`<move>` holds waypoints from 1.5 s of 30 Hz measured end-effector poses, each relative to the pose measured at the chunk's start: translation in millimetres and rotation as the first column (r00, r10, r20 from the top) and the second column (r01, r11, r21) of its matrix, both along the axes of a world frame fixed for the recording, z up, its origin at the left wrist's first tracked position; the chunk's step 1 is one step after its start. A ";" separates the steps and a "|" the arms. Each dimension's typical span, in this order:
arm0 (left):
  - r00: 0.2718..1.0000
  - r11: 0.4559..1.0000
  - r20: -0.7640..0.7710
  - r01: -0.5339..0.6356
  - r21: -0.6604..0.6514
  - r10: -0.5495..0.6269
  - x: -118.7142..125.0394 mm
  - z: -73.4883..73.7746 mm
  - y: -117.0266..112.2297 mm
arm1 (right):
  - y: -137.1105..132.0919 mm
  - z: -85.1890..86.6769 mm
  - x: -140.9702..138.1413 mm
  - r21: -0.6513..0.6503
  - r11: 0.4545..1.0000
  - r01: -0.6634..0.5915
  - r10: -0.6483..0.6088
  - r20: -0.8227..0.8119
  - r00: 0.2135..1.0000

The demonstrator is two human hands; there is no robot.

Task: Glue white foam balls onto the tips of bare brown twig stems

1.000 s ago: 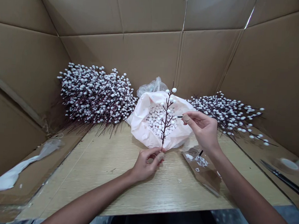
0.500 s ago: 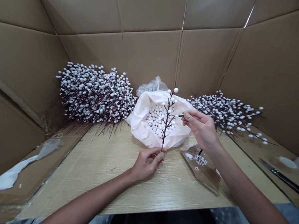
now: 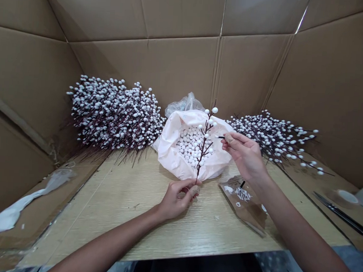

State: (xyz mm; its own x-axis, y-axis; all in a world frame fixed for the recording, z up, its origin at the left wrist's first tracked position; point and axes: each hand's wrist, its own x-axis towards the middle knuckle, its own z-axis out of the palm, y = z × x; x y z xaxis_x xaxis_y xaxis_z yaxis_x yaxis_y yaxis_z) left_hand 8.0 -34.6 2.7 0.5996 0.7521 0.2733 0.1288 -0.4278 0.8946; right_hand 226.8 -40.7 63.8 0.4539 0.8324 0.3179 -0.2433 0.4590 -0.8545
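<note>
Between thumb and fingertips, my left hand (image 3: 180,197) pinches the lower stem of an artificial berry branch (image 3: 203,144). The branch stands nearly upright, dark brown, with white berries on some of its twigs. My right hand (image 3: 244,155) is closed on a thin black stick (image 3: 220,137) with a white tip, level with the upper half of the branch and a small gap to its right. Tan wrapping covers the thumb tips of both hands. Behind the branch, a pale pink bag (image 3: 171,160) lies open, full of loose white berries (image 3: 187,143).
Finished-looking berry branches are heaped at left (image 3: 112,112) and right (image 3: 275,135). A cardboard piece (image 3: 250,216) with white smears lies under my right forearm. Scissors (image 3: 341,213) and a tape roll (image 3: 348,196) are far right, a white plastic bag (image 3: 28,201) far left. Cardboard walls (image 3: 179,63) surround the table.
My right hand has drawn the stick's white tip slightly away from the branch, up and to the right. My left hand keeps its hold, and the branch top leans slightly further right.
</note>
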 end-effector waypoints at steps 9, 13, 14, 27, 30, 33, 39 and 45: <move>1.000 0.999 0.009 0.004 -0.038 -0.003 0.2 1.6 -0.6 | -6.5 5.5 -6.4 0.107 0.994 0.033 -0.043 0.090 0.995; 1.000 0.998 0.011 0.006 -0.056 -0.006 -0.1 0.5 -0.6 | -8.6 6.8 -7.9 0.154 0.988 0.028 -0.048 0.129 0.990; 1.000 0.998 0.010 0.007 -0.060 -0.006 -0.3 0.2 -0.5 | -8.8 6.7 -7.9 0.163 0.986 0.031 -0.054 0.137 0.989; 1.000 0.999 0.005 0.012 -0.036 -0.012 -1.0 -2.1 1.5 | -12.0 4.8 -8.8 0.227 0.974 -0.005 -0.052 0.244 0.968; 1.000 0.999 0.007 0.010 -0.039 -0.010 -1.2 -2.1 1.6 | -11.9 4.7 -9.3 0.228 0.974 0.014 -0.075 0.262 0.962; 1.000 0.999 0.008 0.007 -0.046 -0.007 -1.3 -1.7 1.6 | -11.8 4.8 -10.1 0.232 0.973 0.013 -0.080 0.280 0.957; 1.000 0.998 0.011 0.012 -0.069 -0.011 -1.7 -1.6 1.1 | -11.2 5.1 -10.3 0.237 0.971 0.026 -0.092 0.270 0.958; 1.000 0.996 0.008 0.010 -0.087 -0.010 -2.4 -3.4 1.6 | -9.4 6.9 -7.4 0.252 0.959 0.133 -0.183 0.188 0.965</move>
State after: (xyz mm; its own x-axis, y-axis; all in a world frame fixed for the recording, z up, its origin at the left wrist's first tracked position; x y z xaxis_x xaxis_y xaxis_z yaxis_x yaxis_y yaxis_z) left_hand 5.6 -33.0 -0.7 0.6055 0.7673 0.2111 0.1185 -0.3492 0.9295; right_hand 219.4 -50.1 70.7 0.4767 0.6456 0.5966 0.0198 0.6706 -0.7416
